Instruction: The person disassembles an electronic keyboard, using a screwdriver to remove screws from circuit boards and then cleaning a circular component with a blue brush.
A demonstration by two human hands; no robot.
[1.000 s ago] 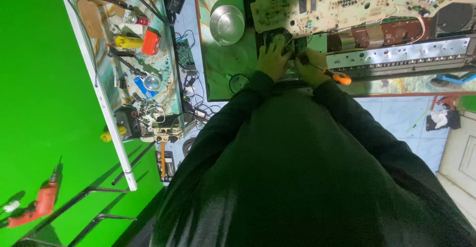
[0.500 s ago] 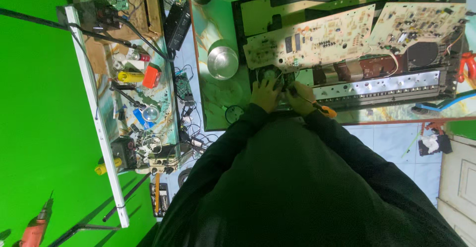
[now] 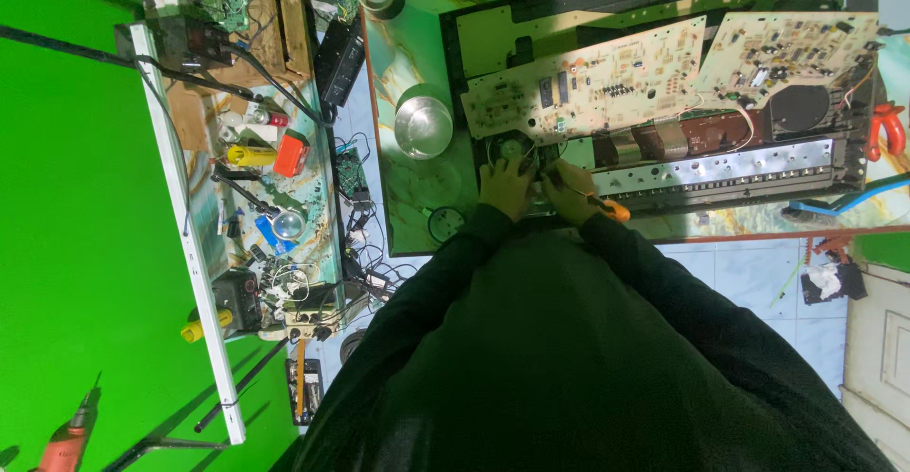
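Orange-handled tool (image 3: 614,209) mostly hidden under right hand (image 3: 571,190), red drill (image 3: 66,442) cut off at bottom edge, shelf clutter (image 3: 275,245) too small to tell

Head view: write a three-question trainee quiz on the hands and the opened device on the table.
1. True or false: the right hand holds an orange-handled screwdriver.
2. Which thing stands on the table just left of the opened device? A) a metal bowl B) a red drill C) a yellow bottle
3. Fill in: the left hand rests at the device's near edge, below the pale ______ board.

Key: 1 true; 2 A, the metal bowl; 3 circuit.
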